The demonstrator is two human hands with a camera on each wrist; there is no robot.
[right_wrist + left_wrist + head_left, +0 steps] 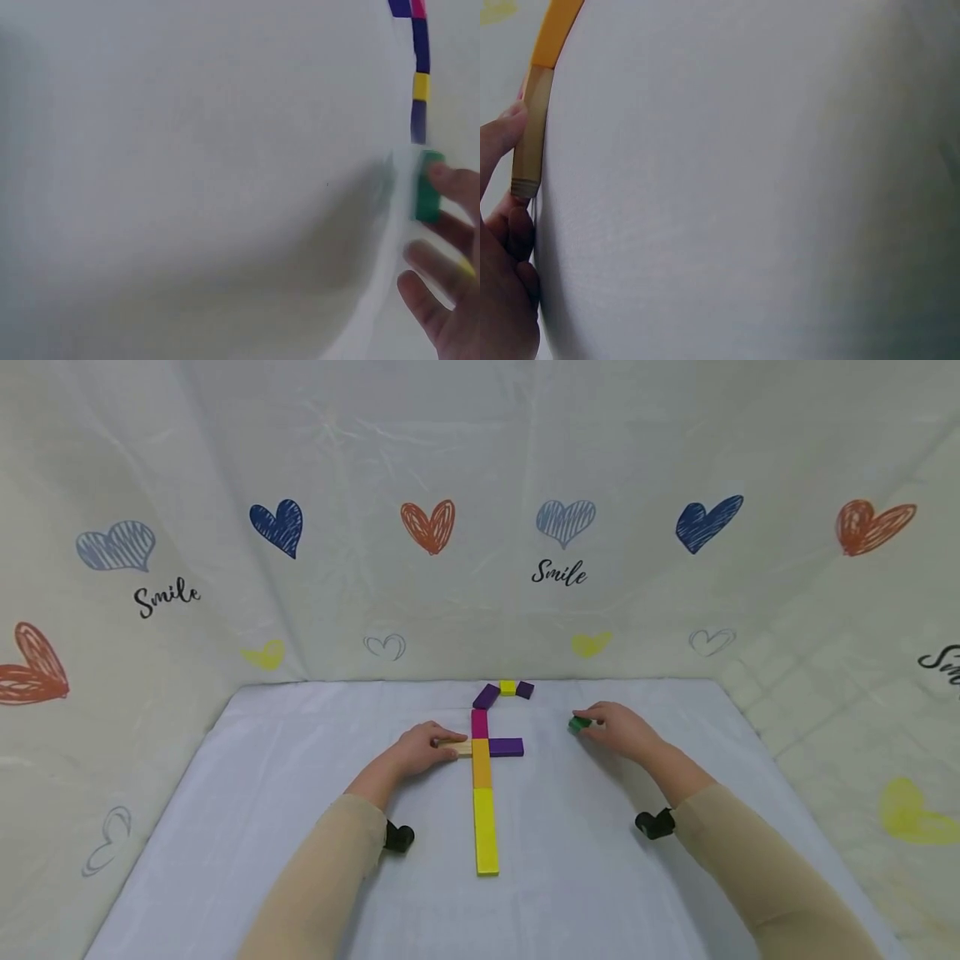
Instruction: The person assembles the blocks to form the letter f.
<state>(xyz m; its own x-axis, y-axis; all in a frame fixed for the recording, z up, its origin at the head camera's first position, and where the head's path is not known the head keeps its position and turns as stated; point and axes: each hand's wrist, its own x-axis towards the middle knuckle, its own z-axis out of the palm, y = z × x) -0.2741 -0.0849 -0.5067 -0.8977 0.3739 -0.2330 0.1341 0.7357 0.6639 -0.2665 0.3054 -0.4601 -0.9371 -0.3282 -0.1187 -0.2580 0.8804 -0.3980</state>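
My left hand (426, 748) holds a plain wooden block (531, 135) between thumb and fingers. One end of that block meets the side of an orange block (481, 763). On the orange block's other side lies a purple block (506, 747). A yellow block (486, 832) runs on from the orange one toward me, and a magenta block (479, 723) sits at its far end. Over to the right, my right hand (624, 731) pinches a green block (429, 187) between thumb and fingertips, just above the white cloth, with its shadow below.
Beyond the magenta block, a slanted purple block (486, 696), a small yellow block (507, 687) and a small purple block (525, 690) curve to the right. A white cloth (300, 760) covers the table. Behind it hangs a heart-printed curtain (480, 610).
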